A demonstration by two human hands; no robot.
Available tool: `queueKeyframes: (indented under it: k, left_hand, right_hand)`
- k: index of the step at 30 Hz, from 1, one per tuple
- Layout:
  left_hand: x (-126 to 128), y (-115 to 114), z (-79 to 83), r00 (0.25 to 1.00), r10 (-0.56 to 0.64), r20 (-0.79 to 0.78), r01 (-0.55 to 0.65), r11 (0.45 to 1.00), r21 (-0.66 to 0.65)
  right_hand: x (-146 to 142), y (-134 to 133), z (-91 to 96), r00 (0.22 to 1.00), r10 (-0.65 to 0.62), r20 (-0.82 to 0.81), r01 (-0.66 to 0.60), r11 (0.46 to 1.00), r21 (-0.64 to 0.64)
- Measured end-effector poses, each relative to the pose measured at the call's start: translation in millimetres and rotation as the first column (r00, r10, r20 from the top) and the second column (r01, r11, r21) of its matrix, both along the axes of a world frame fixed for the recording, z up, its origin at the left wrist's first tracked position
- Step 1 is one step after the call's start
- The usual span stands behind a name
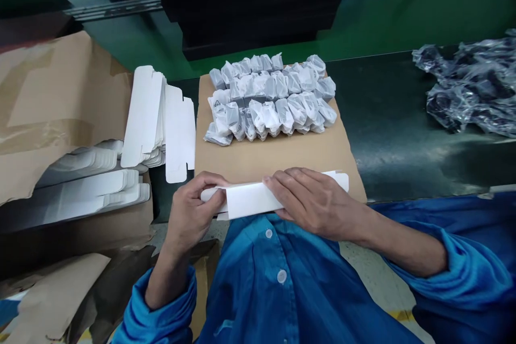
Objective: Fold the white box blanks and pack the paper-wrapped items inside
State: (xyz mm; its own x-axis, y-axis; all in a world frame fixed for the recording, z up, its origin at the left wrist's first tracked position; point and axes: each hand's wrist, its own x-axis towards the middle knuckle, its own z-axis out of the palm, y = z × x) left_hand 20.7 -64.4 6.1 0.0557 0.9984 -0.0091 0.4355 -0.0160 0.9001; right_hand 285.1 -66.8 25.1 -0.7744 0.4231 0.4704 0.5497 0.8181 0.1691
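Close to my body, both hands hold a long white cardboard box (246, 200) with end flaps sticking out at either side. My left hand (197, 207) pinches the left end flap between thumb and fingers. Across the right half of the box lies my right hand (308, 199), its fingers over the top and front and its thumb mostly hidden. Beyond the box, several small items in white plastic bags (270, 97) stand in three rows on a brown cardboard sheet (258, 158). I cannot make out what is inside the bags.
Flat white box blanks (145, 113) are stacked on the left, with a single blank (179, 134) beside them. An open brown carton (60, 102) holds more blanks at far left. Clear plastic-wrapped dark items (475, 86) lie at right on the dark green bench (387, 134).
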Motion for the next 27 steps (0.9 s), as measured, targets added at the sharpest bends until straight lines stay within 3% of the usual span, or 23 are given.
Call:
queueKeyframes:
  k: [2,5,8,10,12,14,16,18,20,23,25,27]
  left_hand:
    - [-3,0,4.2,1.0,0.017,0.012,-0.017,0.999,0.034]
    - [5,-9,8.7,0.967,0.068,0.246,-0.102,0.987,0.126]
    - [39,-27,2.1,0.893,0.108,0.436,-0.291,0.878,0.38]
    - [70,-35,-7.2,0.889,0.044,0.456,-0.237,0.895,0.377]
    - [91,-36,-15.6,0.889,0.116,0.443,-0.288,0.894,0.343]
    - [96,-30,-19.3,0.898,0.236,0.371,-0.358,0.884,0.302]
    - [88,-22,-17.7,0.923,0.291,0.253,-0.356,0.894,0.271]
    - [78,-17,-13.3,0.955,0.264,0.136,-0.292,0.918,0.27]
    - [71,-16,-8.8,0.974,0.217,0.057,-0.224,0.921,0.32]
    - [69,-17,-5.5,0.987,0.157,-0.023,-0.135,0.907,0.399]
    - [67,-18,-5.2,0.993,0.108,-0.047,-0.079,0.907,0.414]
    - [64,-19,-4.9,0.998,0.047,-0.037,-0.03,0.923,0.383]
  right_hand:
    - [5,1,1.2,0.999,0.001,-0.045,-0.001,1.0,0.018]
    - [13,6,-1.3,0.976,-0.156,-0.153,0.156,0.988,-0.017]
    - [7,5,-13.4,0.887,-0.346,-0.306,0.357,0.934,-0.021]
    - [-8,-4,-23.6,0.857,-0.335,-0.391,0.362,0.932,-0.005]
    - [-23,-18,-28.7,0.864,-0.271,-0.425,0.276,0.96,-0.051]
    - [-32,-30,-24.2,0.905,-0.203,-0.375,0.119,0.965,-0.235]
    - [-31,-31,-12.0,0.907,-0.173,-0.383,-0.033,0.879,-0.476]
    - [-26,-21,1.0,0.849,-0.227,-0.476,-0.125,0.79,-0.6]
    - [-22,-6,8.7,0.786,-0.258,-0.562,-0.164,0.789,-0.592]
    - [-21,13,10.4,0.842,-0.123,-0.525,-0.22,0.81,-0.543]
    - [-18,19,10.2,0.833,-0.08,-0.547,-0.313,0.748,-0.586]
    - [-13,22,12.1,0.708,-0.214,-0.673,-0.414,0.647,-0.64]
